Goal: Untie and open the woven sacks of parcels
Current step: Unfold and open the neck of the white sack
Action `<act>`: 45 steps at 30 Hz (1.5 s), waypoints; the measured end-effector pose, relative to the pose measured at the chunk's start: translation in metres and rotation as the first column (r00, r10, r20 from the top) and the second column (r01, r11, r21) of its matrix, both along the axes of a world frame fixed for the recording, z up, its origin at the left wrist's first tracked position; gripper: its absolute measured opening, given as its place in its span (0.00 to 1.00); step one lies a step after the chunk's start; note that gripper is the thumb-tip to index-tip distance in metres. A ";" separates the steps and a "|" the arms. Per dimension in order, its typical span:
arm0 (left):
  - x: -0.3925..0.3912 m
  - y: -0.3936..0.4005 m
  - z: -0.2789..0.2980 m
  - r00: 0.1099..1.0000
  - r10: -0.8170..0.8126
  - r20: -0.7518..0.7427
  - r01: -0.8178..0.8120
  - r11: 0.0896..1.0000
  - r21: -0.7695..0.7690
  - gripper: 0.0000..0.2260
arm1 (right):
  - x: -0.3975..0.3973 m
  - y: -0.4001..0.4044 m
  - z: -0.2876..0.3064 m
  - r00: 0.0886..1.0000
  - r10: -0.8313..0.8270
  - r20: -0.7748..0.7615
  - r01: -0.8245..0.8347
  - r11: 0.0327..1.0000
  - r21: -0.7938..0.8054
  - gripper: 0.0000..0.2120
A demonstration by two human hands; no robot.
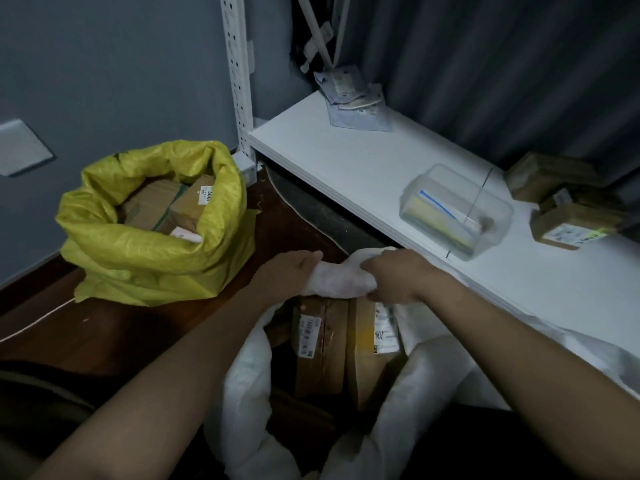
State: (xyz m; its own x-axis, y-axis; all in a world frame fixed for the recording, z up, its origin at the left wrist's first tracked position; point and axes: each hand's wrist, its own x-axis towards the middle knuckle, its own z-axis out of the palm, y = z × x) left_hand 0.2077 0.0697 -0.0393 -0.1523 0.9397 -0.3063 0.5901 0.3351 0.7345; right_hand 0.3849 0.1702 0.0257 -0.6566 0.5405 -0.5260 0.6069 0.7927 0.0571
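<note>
Already the yellow sack [152,223] gapes at centre left; both hands, left hand [294,271] and right hand [391,277], grip the white sack [339,280] rim, folding it down.

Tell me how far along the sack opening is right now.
Done: the yellow sack stands open, rim rolled down, cardboard boxes showing inside. In hand: the left hand and right hand both grip the far rim of the white sack, whose mouth is already open over brown parcels. Left: folding that rim down fully. No other tied sack is in view.
</note>
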 end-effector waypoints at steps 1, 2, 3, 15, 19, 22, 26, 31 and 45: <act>0.006 0.001 0.003 0.987 -0.055 -0.154 0.059 0.998 0.022 0.20 | -0.002 0.000 0.000 0.998 -0.059 -0.039 0.056 0.995 -0.078 0.14; 0.014 0.002 0.003 0.964 -0.088 -0.251 0.112 0.990 0.081 0.25 | -0.004 0.003 -0.001 0.985 -0.149 -0.081 0.132 0.974 -0.186 0.13; 0.021 0.003 0.001 0.939 -0.125 -0.322 0.187 0.967 0.171 0.29 | -0.006 0.007 0.001 0.960 -0.255 -0.113 0.212 0.930 -0.301 0.13; 0.022 0.043 0.014 0.990 -0.019 0.141 -0.014 0.972 0.234 0.12 | 0.020 0.019 0.004 0.534 -0.767 -0.357 0.377 0.593 -0.711 0.14; 0.037 0.046 0.013 0.967 -0.177 0.186 0.100 0.927 0.361 0.12 | 0.024 0.026 0.005 0.291 -0.954 0.070 0.159 -0.024 -0.987 0.15; 0.035 0.058 0.007 0.984 -0.038 0.172 -0.013 0.958 0.286 0.11 | 0.034 0.024 -0.002 0.380 -0.822 -0.424 0.308 0.545 -0.780 0.15; 0.035 0.074 0.015 0.989 0.036 0.146 -0.053 0.992 0.116 0.12 | 0.053 0.012 -0.024 0.512 -0.479 -0.714 0.298 0.878 -0.375 0.14; 0.056 0.066 0.010 0.949 -0.274 -0.154 0.309 0.900 0.306 0.25 | 0.051 0.012 -0.016 0.062 -0.974 -0.217 0.296 0.226 -0.928 0.19; 0.066 0.081 0.005 0.824 -0.499 -0.270 0.542 0.832 0.116 0.32 | 0.071 0.014 -0.048 0.026 -0.957 -0.289 0.423 0.273 -0.864 0.19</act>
